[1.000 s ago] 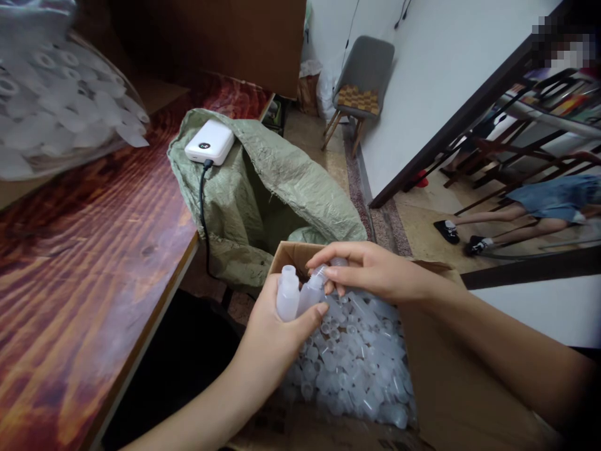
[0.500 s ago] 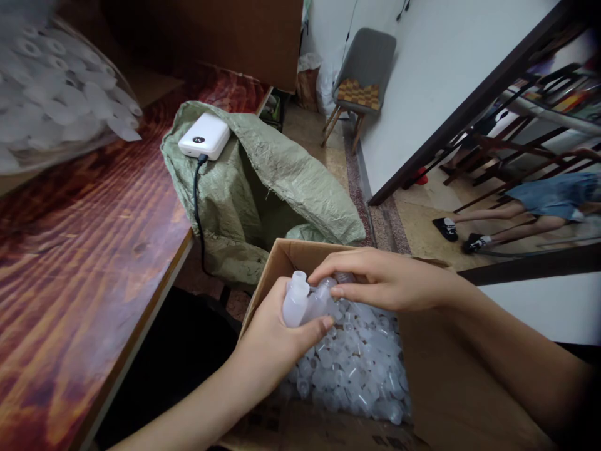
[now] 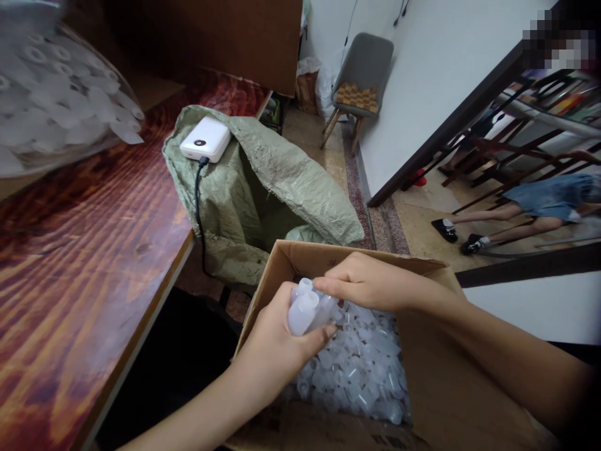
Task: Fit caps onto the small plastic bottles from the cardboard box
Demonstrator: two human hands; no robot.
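Observation:
My left hand (image 3: 277,335) is wrapped around several small translucent white plastic bottles (image 3: 303,314), their open necks pointing up. Over the same cluster, my right hand (image 3: 369,282) has its fingers closed at a bottle (image 3: 328,305) on the right side of the bunch; its fingers partly hide that bottle. Both hands are above an open cardboard box (image 3: 256,300). Inside the box lies a heap of loose small translucent plastic pieces (image 3: 359,369), too jumbled to tell one by one.
A glossy wooden table (image 3: 94,250) at left bears a clear bag of bottles (image 3: 70,100). A green woven sack (image 3: 300,181) hangs beyond the box, with a white power bank (image 3: 206,138) and cable on it. Farther off are a grey chair (image 3: 369,62) and a person's legs (image 3: 493,228).
My right hand has moved its fingers in against the bunch in my left hand, and the bottle under it is now more hidden. My left hand has dropped slightly and shifted right.

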